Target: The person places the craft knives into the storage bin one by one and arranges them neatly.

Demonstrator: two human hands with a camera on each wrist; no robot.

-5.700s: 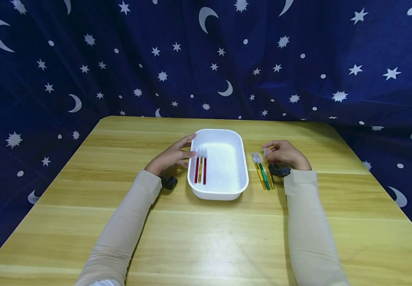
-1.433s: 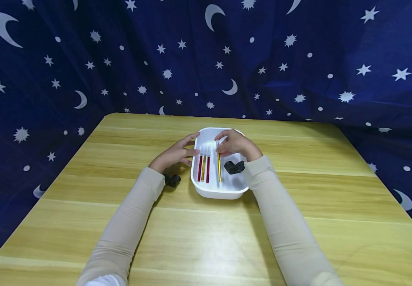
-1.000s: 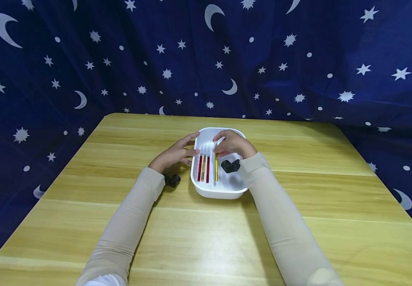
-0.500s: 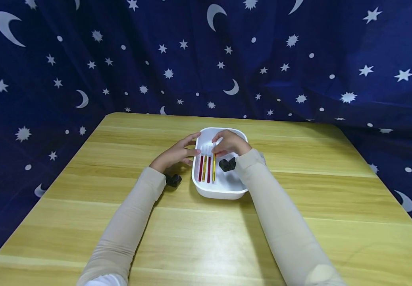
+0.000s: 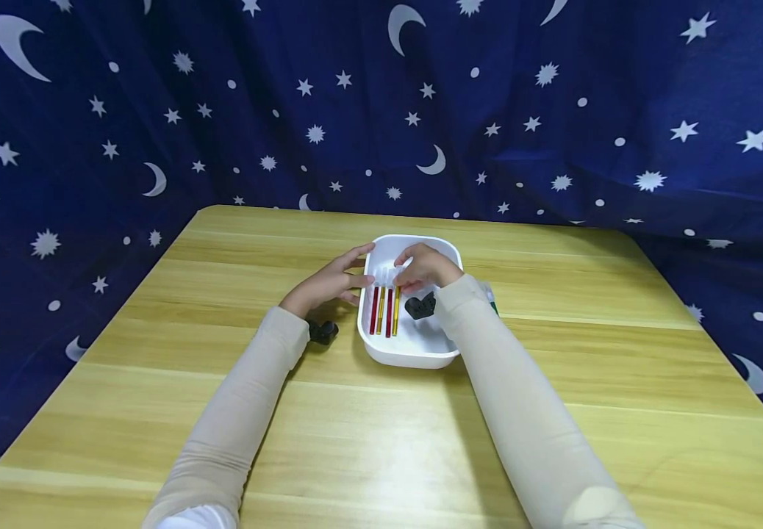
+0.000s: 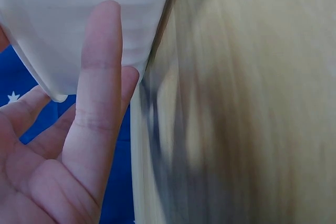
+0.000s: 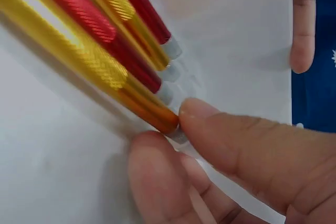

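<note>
A white plastic tray (image 5: 411,360) stands on the table. My left hand (image 5: 328,285) rests at its left wall with fingers extended; in the left wrist view one straight finger (image 6: 100,87) lies along the tray's outside. Inside, my right hand (image 5: 426,266) pinches a yellow craft knife (image 5: 396,314) at its clear-capped end, between thumb (image 7: 236,140) and fingers. That knife lies beside a red one (image 5: 389,314), a yellow one (image 5: 380,314) and another red one (image 5: 373,312), roughly parallel, capped ends away from me. The handles are knurled metal.
To the tray's right, part of a green craft knife (image 5: 495,308) with a clear cap shows past my right sleeve (image 5: 520,382), which hides more there. Black wrist cameras (image 5: 420,306) sit under both wrists. A dark blue curtain (image 5: 381,110) hangs behind the wooden table (image 5: 381,433).
My right hand has carried the yellow craft knife from the pile right of the tray into it, then shifted it left up to the row. My left hand has stayed at the tray's wall.
</note>
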